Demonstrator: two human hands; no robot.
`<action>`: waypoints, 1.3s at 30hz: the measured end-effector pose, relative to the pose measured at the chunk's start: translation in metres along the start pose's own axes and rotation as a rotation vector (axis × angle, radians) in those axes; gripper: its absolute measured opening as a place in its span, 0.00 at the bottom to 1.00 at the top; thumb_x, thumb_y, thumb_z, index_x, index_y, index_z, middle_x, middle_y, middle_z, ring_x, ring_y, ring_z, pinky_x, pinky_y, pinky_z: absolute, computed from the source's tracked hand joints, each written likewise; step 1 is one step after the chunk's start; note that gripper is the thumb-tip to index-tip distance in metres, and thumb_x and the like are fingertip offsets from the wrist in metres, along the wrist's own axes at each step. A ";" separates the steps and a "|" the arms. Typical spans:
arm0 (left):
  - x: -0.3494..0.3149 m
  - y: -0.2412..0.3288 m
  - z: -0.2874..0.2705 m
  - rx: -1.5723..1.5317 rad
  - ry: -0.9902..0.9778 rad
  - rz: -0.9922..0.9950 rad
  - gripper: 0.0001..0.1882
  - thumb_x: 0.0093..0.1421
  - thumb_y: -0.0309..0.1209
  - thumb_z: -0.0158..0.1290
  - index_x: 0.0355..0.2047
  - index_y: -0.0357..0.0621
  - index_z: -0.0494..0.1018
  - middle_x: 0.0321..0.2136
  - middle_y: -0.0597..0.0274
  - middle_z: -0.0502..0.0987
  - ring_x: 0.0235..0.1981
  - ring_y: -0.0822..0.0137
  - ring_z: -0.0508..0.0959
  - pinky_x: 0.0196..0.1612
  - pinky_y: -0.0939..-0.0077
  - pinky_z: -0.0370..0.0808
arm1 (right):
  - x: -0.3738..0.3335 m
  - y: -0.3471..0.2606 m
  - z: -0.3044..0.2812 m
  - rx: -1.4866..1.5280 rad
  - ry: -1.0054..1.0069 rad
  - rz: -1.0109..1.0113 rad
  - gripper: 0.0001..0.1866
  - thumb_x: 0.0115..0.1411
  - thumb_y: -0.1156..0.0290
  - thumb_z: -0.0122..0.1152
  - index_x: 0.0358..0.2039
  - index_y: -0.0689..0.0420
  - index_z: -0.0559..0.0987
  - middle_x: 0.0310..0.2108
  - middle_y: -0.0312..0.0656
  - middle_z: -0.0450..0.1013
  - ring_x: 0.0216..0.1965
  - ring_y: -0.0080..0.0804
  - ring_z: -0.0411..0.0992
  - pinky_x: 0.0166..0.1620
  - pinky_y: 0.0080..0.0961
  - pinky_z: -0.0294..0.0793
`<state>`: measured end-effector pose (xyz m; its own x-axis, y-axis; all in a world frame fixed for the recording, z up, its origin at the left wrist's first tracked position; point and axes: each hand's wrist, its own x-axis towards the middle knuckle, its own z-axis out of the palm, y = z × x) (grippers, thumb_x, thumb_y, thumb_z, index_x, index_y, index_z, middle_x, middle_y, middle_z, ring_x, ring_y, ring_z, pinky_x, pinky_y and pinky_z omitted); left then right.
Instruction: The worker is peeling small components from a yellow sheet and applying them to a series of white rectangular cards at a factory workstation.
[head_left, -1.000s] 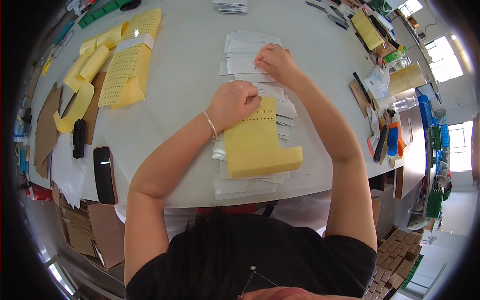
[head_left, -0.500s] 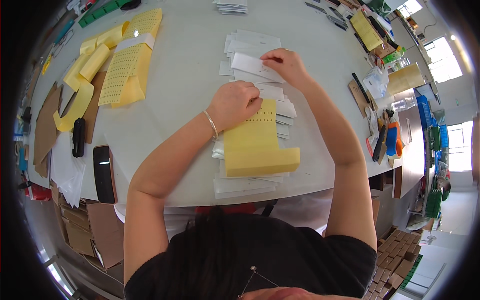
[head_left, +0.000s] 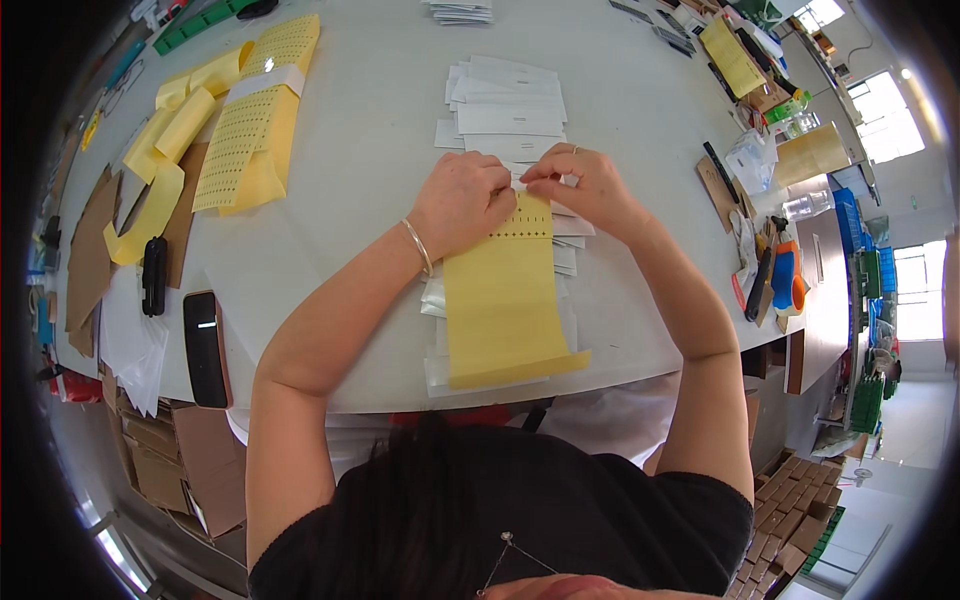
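Observation:
A yellow strip of small printed stickers (head_left: 503,310) lies lengthwise over a row of white paper slips (head_left: 513,120), its near end slightly curled. My left hand (head_left: 465,200) is closed at the strip's upper left edge, thumb and fingers gripping it. Close beside it, my right hand (head_left: 578,185) has thumb and index finger pinched together just above the strip's top end. Whatever those fingertips hold is too small to make out. The overlapping slips reach away from me past both hands, and some edges stick out from under the strip.
On the left lie more yellow sticker sheets (head_left: 250,140), a black box cutter (head_left: 154,275) and a phone (head_left: 207,350). A small stack of white slips (head_left: 460,11) sits at the far edge. To the right are an orange tape roll (head_left: 789,280) and a clear bottle (head_left: 806,206).
My right hand has come back from a white slip farther up the row to the strip's top end. The strip has slid nearer to me, its near end curling less.

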<state>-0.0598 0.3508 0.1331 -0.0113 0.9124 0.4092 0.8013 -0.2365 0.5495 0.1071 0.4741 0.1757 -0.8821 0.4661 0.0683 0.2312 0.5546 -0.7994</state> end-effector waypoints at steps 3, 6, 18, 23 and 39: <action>0.000 -0.001 0.000 -0.010 -0.016 -0.024 0.09 0.54 0.31 0.48 0.20 0.42 0.72 0.22 0.63 0.73 0.32 0.62 0.74 0.41 0.65 0.67 | -0.005 -0.005 0.006 -0.296 0.007 -0.272 0.04 0.54 0.70 0.62 0.29 0.55 0.82 0.28 0.35 0.75 0.33 0.30 0.72 0.42 0.29 0.68; 0.001 0.001 -0.002 -0.011 0.064 0.046 0.08 0.54 0.28 0.50 0.20 0.36 0.71 0.21 0.58 0.74 0.27 0.56 0.73 0.33 0.63 0.70 | -0.008 -0.006 0.011 -0.518 0.151 -0.498 0.01 0.51 0.71 0.63 0.25 0.53 0.80 0.27 0.33 0.73 0.33 0.32 0.70 0.45 0.31 0.67; 0.000 0.001 0.002 0.013 0.069 0.029 0.08 0.53 0.28 0.49 0.20 0.39 0.71 0.21 0.60 0.73 0.28 0.59 0.74 0.41 0.65 0.68 | 0.075 0.047 -0.008 -0.571 0.263 -0.259 0.04 0.56 0.69 0.59 0.30 0.54 0.78 0.35 0.37 0.72 0.42 0.38 0.69 0.53 0.34 0.62; -0.001 0.000 0.001 0.005 0.040 0.027 0.07 0.52 0.28 0.49 0.20 0.39 0.70 0.21 0.61 0.73 0.28 0.60 0.73 0.42 0.66 0.68 | 0.089 0.057 0.001 -0.664 0.186 -0.141 0.11 0.56 0.65 0.60 0.40 0.52 0.75 0.38 0.38 0.74 0.45 0.40 0.69 0.55 0.35 0.60; -0.001 0.006 0.000 0.080 0.050 0.087 0.07 0.52 0.28 0.49 0.19 0.40 0.69 0.21 0.62 0.72 0.27 0.61 0.73 0.42 0.65 0.69 | 0.062 0.058 -0.012 -0.646 0.199 -0.300 0.22 0.52 0.66 0.65 0.49 0.49 0.73 0.46 0.39 0.72 0.46 0.40 0.69 0.57 0.34 0.61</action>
<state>-0.0554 0.3490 0.1360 0.0323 0.8715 0.4893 0.8457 -0.2847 0.4513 0.0713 0.5436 0.1406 -0.8683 0.3126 0.3851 0.2413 0.9445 -0.2227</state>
